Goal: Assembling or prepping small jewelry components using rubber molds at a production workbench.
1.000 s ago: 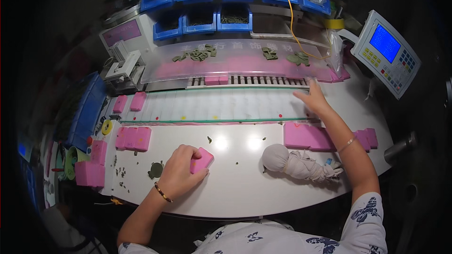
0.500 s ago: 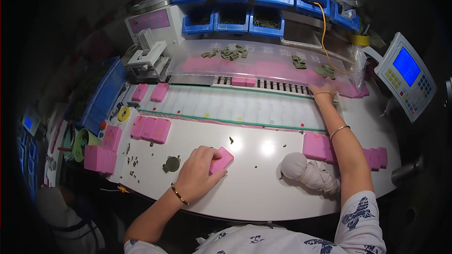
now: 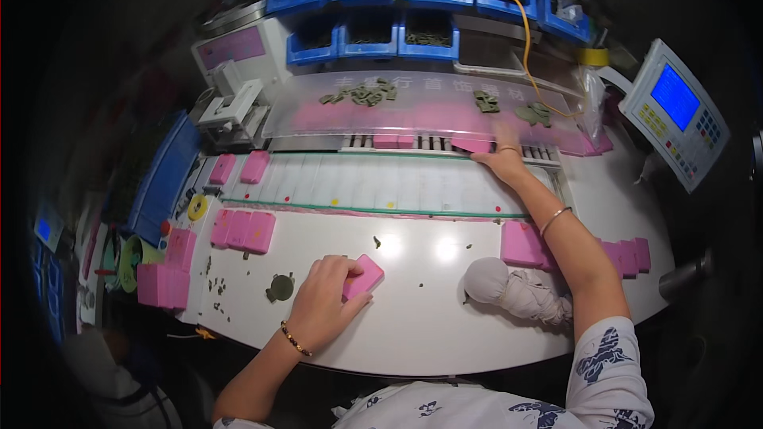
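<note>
Head view: left hand (image 3: 324,295) pinches a pink block (image 3: 368,274) on the worktop (image 3: 421,330), left of centre, tilted to the front edge, fingers closed round it. Right hand (image 3: 505,160) reaches past the far edge, partly under the translucent cover (image 3: 433,122), thumb just beside a second pink block (image 3: 470,144) over the roller track (image 3: 436,144); fingers blurred behind the cover, can't tell if they grip. Tight there: cover above, rollers below. Wide stretch of worktop between left-hand block and cloth bundle (image 3: 486,280) near the right edge, a few green scraps on it. Front edge curves, left wrist over it. Counts: blue bins (image 3: 368,38), 5 upper, 3 lower; pink blocks, 2 at left end of the glass strip (image 3: 366,183), 3 in a row at worktop's far left corner, 2 more on the rollers, 3 beyond the right forearm, others partly hidden by it; green piles (image 3: 362,95) on the cover, 3; dark green disc (image 3: 280,287) left of left hand, 1. Worktop white, glossy, two glare spots; room dark round it, keypad panel (image 3: 675,111) lit blue at far right
</note>
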